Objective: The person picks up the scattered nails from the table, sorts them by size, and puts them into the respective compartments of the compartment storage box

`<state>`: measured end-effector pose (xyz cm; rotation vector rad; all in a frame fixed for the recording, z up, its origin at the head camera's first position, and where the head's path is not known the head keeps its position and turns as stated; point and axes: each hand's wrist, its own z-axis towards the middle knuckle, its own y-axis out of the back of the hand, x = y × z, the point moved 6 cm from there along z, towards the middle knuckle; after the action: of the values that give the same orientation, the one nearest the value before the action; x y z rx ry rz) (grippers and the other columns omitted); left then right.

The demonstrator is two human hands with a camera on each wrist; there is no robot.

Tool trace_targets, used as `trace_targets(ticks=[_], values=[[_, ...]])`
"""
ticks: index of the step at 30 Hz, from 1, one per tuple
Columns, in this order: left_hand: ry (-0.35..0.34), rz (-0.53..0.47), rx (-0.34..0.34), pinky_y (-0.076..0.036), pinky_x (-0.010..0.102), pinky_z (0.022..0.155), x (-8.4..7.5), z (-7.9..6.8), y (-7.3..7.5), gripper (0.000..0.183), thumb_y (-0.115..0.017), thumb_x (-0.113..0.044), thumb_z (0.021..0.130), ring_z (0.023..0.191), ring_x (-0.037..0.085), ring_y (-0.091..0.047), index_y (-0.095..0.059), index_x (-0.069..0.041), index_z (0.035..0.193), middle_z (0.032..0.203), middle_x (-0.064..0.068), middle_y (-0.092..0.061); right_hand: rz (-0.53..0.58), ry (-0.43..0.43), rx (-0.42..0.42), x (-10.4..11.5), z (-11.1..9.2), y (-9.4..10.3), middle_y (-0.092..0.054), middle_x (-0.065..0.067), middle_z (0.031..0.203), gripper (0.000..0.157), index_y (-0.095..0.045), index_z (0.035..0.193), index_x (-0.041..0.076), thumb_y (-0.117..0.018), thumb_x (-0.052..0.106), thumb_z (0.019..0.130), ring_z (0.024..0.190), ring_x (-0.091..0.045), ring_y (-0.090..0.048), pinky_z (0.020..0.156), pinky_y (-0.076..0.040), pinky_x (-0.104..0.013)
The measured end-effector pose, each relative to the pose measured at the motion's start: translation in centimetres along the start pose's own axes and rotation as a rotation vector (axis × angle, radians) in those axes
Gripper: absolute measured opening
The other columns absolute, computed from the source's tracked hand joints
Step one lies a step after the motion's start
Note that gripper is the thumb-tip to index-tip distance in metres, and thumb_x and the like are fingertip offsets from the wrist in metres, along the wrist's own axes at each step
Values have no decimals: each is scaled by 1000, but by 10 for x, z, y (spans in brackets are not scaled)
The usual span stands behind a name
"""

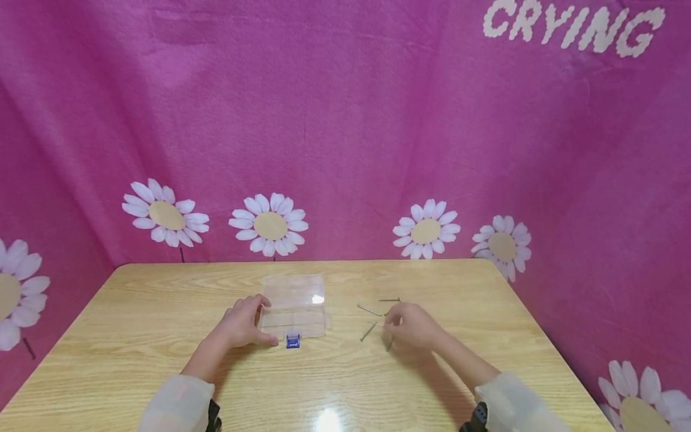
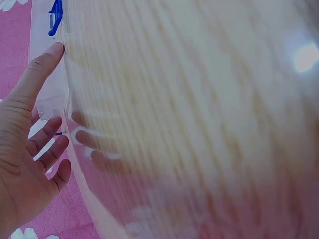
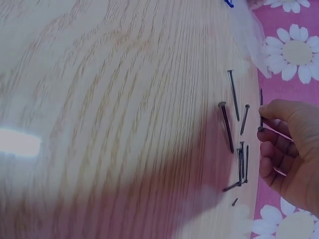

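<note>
A clear plastic box [image 1: 312, 330] lies on the table with its transparent lid [image 1: 291, 290] laid back. A blue latch [image 1: 293, 341] sits at its front. My left hand [image 1: 243, 324] rests at the box's left side, thumb straight at the front edge near the latch and the other fingers loosely bent by the left wall. My right hand [image 1: 412, 325] is over the small group of nails to the right of the box. Seen from the right wrist, thumb and forefinger pinch one nail [image 3: 261, 99], its head downward in that view.
Several loose metal nails of different lengths lie scattered under and beside the right hand, among them a long nail [image 3: 226, 127] and a tiny one [image 3: 235, 202]. The wooden table [image 1: 302, 384] ends at a pink cloth [image 1: 345, 132] printed with daisies.
</note>
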<state>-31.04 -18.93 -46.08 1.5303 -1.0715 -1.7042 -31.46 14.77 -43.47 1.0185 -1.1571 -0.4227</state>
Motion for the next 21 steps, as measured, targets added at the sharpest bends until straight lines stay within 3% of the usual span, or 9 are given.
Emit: trace_targets(ticks=[9, 21], values=[[13, -8, 15, -36, 46, 87, -1, -2, 0, 78, -88, -43, 54, 94, 23, -46, -53, -9, 114, 96, 4, -55, 22, 7, 35, 11, 6, -8, -59, 6, 71, 5, -65, 78, 14, -64, 14, 84, 70, -9, -52, 69, -44, -30], [29, -21, 24, -37, 46, 91, 0, -2, 0, 79, -87, -45, 56, 99, 24, -47, -51, -10, 117, 105, 7, -56, -7, 48, 14, 37, 21, -14, -57, 5, 74, 7, -65, 76, 16, -65, 16, 82, 70, -10, -50, 66, -43, -26]])
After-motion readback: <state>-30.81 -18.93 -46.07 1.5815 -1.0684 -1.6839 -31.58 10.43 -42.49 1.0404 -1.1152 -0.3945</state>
